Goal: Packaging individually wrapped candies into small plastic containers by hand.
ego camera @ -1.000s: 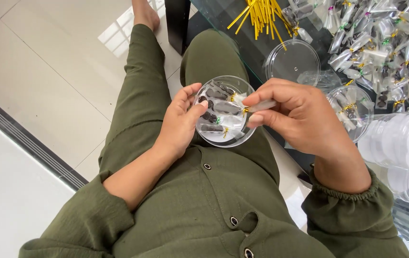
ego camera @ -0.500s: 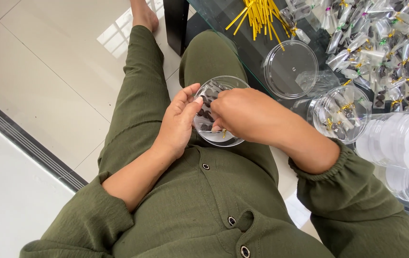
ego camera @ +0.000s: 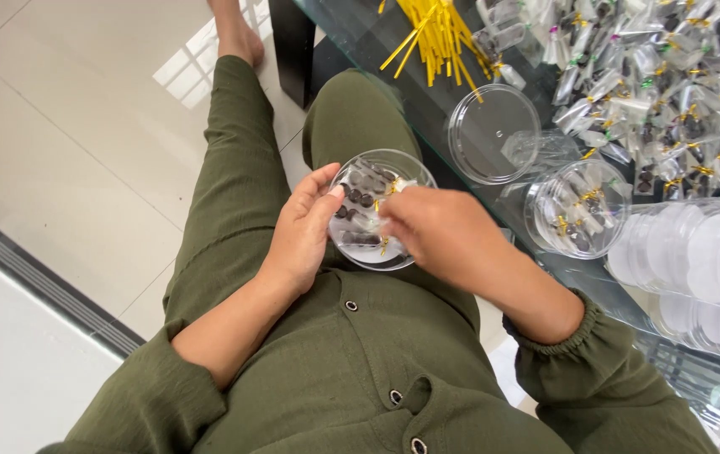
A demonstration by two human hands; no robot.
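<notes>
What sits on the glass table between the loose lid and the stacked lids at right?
Head view: a clear tub of small wrapped packets stands between the loose lid and the stacked lids, on the glass table.

Clear tied sachets (ego camera: 662,92) heaped on glass table (ego camera: 461,143); some in round tub (ego camera: 372,210).

Seated at a glass bench (ego camera: 427,126), a person in olive green holds a clear round tub (ego camera: 377,210) over the lap. The left hand (ego camera: 305,231) cups its rim; the right hand (ego camera: 435,235) has its fingers (ego camera: 389,220) inside, among small wrapped packets (ego camera: 360,202). Beyond the fingers lie a clear lid (ego camera: 494,133), yellow ties (ego camera: 440,34) and another filled tub (ego camera: 577,208).
</notes>
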